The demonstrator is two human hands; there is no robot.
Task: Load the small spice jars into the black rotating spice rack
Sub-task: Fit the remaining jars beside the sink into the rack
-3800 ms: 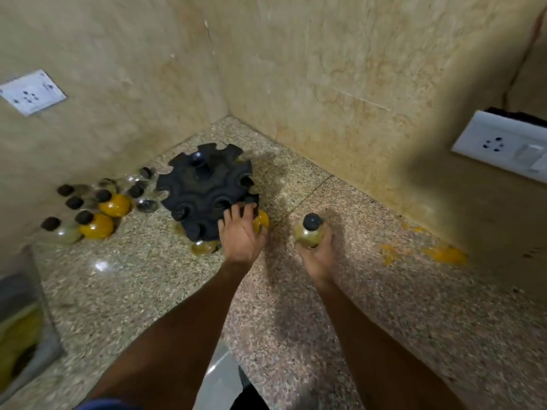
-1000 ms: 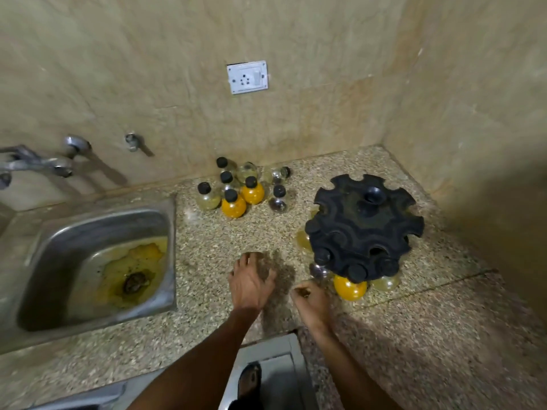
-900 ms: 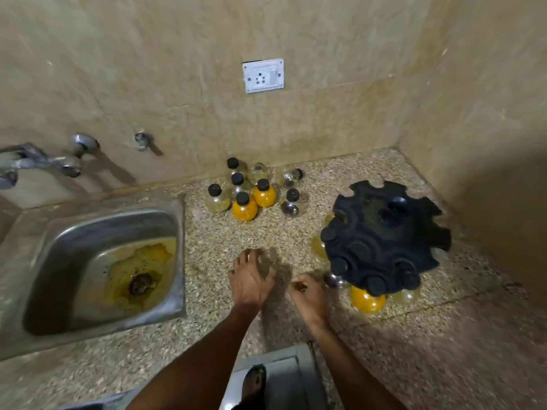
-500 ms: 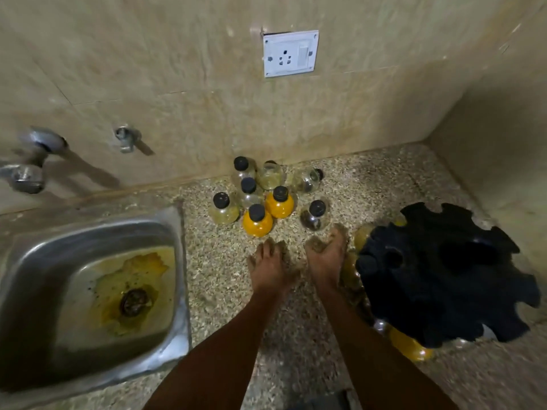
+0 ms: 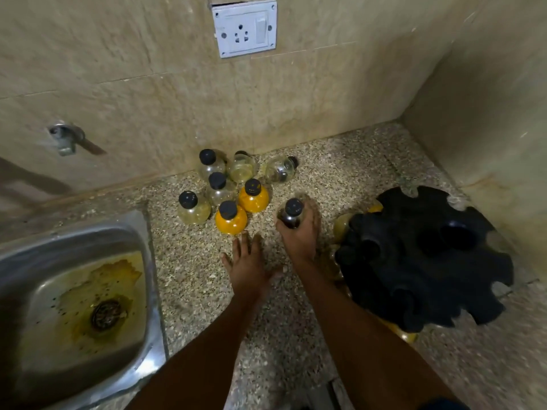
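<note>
The right hand's fingers curl round a small clear glass jar with a black cap, gripping it just above the speckled granite bench; the right hand lies at about 9 o'clock of the black rotating spice rack with notched rim. The left hand's fingers are straight and spread, holding nothing, and the left hand rests flat on the bench just beside the right.

At 12 o'clock of the left hand stands a round orange-filled jar with a black cap, with a second orange-filled jar behind it. Pale, nearly clear jars cluster round these, toward the wall. One clear jar lying on its side sits at 12 o'clock of the held jar.

The rack already carries several jars under its rim, some orange. A stained steel sink lies at 9 o'clock of the hands, and a white wall socket hangs above the jars.
</note>
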